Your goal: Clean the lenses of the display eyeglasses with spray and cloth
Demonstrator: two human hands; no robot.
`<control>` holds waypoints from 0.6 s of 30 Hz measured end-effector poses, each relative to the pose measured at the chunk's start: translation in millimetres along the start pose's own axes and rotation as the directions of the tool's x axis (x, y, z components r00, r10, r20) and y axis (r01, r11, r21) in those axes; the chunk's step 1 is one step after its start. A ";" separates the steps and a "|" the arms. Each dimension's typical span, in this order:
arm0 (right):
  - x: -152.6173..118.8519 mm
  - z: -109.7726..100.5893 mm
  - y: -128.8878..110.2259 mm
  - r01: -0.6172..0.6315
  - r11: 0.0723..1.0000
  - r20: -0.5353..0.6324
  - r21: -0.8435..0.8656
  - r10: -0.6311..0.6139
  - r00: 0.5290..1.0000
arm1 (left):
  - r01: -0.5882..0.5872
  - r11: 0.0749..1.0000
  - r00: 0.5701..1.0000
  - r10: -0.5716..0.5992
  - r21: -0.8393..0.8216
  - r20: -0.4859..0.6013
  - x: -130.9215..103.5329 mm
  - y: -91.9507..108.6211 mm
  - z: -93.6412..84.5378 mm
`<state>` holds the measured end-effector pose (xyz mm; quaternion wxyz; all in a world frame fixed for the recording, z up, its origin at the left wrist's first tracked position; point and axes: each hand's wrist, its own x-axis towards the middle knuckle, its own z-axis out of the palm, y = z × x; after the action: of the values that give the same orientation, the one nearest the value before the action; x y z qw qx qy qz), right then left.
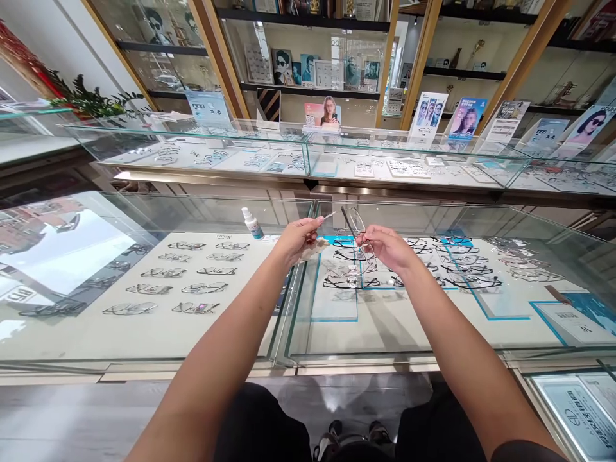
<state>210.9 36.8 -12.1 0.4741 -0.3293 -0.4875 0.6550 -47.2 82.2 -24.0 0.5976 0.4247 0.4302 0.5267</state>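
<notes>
My right hand [389, 246] is closed on a pair of eyeglasses [357, 221], held up above the glass counter with a dark temple arm pointing upward. To its left, my left hand [299, 240] is closed too, fingertips pinched together. A beige, crumpled cloth [316, 248] hangs under its fingers. A thin pale strip [330, 215] sticks out from its thumb tip towards the eyeglasses; what it belongs to I cannot make out. The two hands are a short gap apart. Beneath them, rows of dark-framed glasses [351, 282] lie inside the display case.
A white spray bottle [253, 224] stands on the counter beyond my left hand. Below is a glass display case [158, 340] with several frames in rows. Behind it runs a second glass case [212, 131] with upright advertising cards [464, 122], then wall shelves [308, 90]. A potted plant [91, 96] stands far left.
</notes>
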 end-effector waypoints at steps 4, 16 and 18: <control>-2.7 -0.2 -0.8 -0.033 0.999 0.094 0.001 0.032 0.995 | 0.082 0.981 0.995 -0.069 -0.178 0.076 -0.3 2.8 2.0; -11.3 5.7 -7.2 -0.097 0.994 0.254 0.046 0.082 0.964 | 0.245 0.825 0.969 -0.193 -0.510 0.153 -4.5 3.4 7.3; -11.8 5.4 -7.2 -0.088 0.993 0.257 0.079 0.065 0.964 | 0.272 0.828 0.962 -0.215 -0.490 0.170 -5.8 2.7 8.8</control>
<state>212.1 24.5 -4.0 0.3967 -0.2397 -0.5010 0.7309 -39.8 76.2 -18.6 0.7729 0.2214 0.2938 0.5170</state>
